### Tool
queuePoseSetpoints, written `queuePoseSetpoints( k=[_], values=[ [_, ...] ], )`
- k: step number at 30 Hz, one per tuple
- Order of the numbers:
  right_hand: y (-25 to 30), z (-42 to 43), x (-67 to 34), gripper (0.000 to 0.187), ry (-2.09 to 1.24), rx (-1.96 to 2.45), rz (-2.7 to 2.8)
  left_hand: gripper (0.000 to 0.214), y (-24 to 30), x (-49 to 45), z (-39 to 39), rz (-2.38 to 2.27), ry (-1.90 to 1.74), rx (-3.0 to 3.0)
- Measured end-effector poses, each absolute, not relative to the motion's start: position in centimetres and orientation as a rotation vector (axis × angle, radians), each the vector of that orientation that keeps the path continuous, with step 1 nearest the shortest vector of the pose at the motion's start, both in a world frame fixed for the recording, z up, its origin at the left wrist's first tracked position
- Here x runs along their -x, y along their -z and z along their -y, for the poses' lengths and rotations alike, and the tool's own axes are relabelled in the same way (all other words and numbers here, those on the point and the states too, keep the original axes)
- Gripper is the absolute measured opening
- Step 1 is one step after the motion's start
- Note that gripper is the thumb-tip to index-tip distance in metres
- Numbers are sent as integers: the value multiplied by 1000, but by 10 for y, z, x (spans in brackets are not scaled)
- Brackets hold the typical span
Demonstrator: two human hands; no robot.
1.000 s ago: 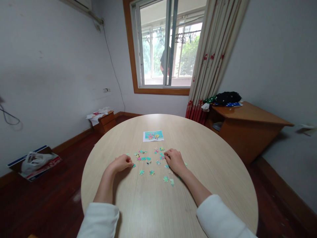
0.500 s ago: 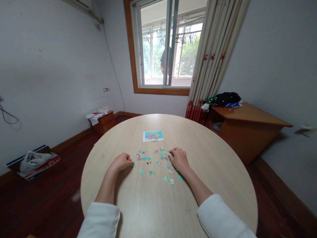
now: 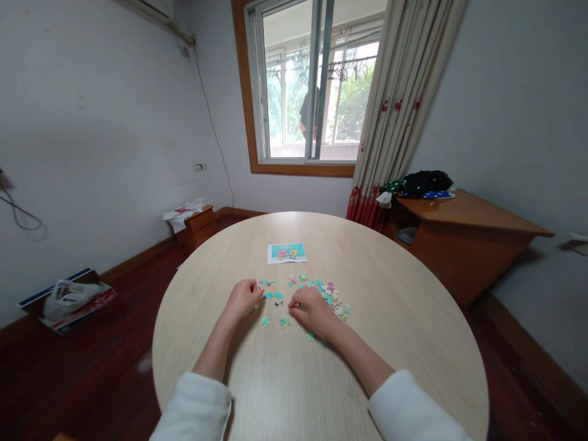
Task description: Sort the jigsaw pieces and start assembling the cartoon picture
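Observation:
Colourful jigsaw puzzle pieces lie on the round wooden table. My left hand is closed in a pinch at a pink-edged jigsaw puzzle piece, at the left end of a short row of teal pieces. My right hand has its fingers curled and pinched together low over the table, at a small jigsaw puzzle piece mostly hidden beneath the fingertips. Between the hands lies a small dark-marked piece. Two loose pieces, one teal and one multicoloured, lie nearer to me.
A loose cluster of pieces spreads beyond and right of my right hand. Farther back lies a printed picture card. A wooden desk with cloth on it stands right. Someone is beyond the window.
My right hand has moved left from the right-hand cluster towards the middle pieces. My left hand has shifted right, up to the pink end of the row. The view has turned slightly.

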State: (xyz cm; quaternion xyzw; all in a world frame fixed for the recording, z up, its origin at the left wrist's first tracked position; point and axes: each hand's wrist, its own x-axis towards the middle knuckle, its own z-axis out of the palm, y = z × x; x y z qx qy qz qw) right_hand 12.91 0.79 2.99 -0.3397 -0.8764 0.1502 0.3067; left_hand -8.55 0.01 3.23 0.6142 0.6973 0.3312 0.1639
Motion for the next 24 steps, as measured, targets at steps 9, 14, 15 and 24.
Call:
queuePoseSetpoints(
  k=[9, 14, 15, 24],
  values=[
    [-34, -4, -126, 5, -417, 919, 2529, 24, -32, 86, 0, -2006, -935, -1756],
    [-44, 0, -128, 9, -382, 966, 2635, 25, -32, 85, 0, -1992, -937, -1732],
    [-45, 0, -128, 10, -381, 975, 2638, 25, -32, 85, 0, -1990, -938, -1728],
    [-40, -2, -133, 13, -381, 887, 2483, 26, -32, 84, 1, -2037, -903, -1741]
  ],
)
